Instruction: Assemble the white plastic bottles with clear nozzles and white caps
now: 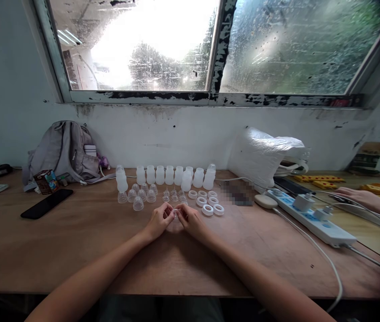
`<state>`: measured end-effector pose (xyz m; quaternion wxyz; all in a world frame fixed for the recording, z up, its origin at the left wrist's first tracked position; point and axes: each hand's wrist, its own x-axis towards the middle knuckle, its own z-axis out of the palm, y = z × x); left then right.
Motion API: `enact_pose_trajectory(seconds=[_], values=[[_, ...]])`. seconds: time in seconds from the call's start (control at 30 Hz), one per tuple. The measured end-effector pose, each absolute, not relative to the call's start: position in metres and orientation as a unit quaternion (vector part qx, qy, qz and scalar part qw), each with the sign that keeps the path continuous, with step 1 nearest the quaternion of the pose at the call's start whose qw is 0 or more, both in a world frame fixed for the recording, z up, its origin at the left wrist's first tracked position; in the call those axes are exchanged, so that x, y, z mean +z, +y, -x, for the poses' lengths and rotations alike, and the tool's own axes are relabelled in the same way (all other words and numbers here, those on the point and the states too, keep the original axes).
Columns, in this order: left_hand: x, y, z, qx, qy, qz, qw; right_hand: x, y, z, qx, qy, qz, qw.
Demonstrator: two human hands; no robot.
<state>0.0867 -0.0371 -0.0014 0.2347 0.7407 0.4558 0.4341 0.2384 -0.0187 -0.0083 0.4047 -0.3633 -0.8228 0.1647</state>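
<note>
My left hand (159, 220) and my right hand (192, 220) meet fingertip to fingertip over the table, both closed in a pinch. Between them is a small clear piece, which looks like a bottle nipple (175, 213), mostly covered by the fingers. Just beyond the hands stand several clear nipples (174, 197). White collar rings (207, 209) lie in rows to the right. Clear dome caps (138, 204) are grouped to the left. Behind them is a row of frosted baby bottles (160, 175); the bottles at both ends appear to have caps on.
A black phone (47, 204) and a grey backpack (64, 152) are on the left. To the right are a round white pad (265, 201), a power strip (314, 219) with cables, and a silvery bag (260, 156). Another person's hand (361, 199) rests at the far right.
</note>
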Motion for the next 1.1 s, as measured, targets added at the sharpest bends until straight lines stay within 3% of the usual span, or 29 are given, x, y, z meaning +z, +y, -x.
enact_pose_trajectory(seconds=[0.33, 0.63, 0.9, 1.1], values=[[-0.003, -0.041, -0.088, 0.414, 0.417, -0.774, 0.235, -0.014, -0.007, -0.246, 0.15, -0.815, 0.415, 0.376], [-0.014, -0.034, -0.09, 0.44, 0.413, -0.701, 0.38, -0.012, -0.003, -0.245, 0.114, -0.806, 0.449, 0.369], [-0.014, -0.035, -0.091, 0.43, 0.421, -0.708, 0.371, -0.016, -0.001, -0.245, 0.1, -0.808, 0.46, 0.354], [-0.014, -0.037, -0.093, 0.419, 0.434, -0.745, 0.285, -0.016, 0.002, -0.246, 0.1, -0.811, 0.455, 0.355]])
